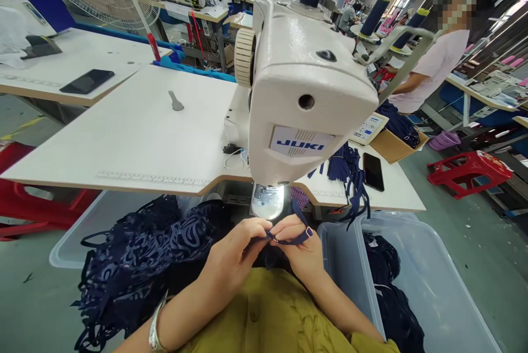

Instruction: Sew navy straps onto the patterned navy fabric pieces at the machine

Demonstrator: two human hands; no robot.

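Note:
Both my hands meet in front of the white JUKI sewing machine [307, 83], just below its lit needle area [268, 202]. My left hand [237, 254] pinches one end of a navy strap [295, 240] between thumb and fingers. Closed on the same strap is my right hand [303, 248], with the band looping over its fingers. A small metallic ring or slider [309, 231] sits on the strap by the right knuckles. The fingertips partly hide where the strap's ends come together.
Navy lace garments [144, 254] heap over the left plastic bin [66, 251]. Another clear bin [437, 265] on the right holds dark fabric. Cut navy straps [350, 174] and a phone [373, 171] lie on the tabletop's right. A person [437, 61] stands beyond.

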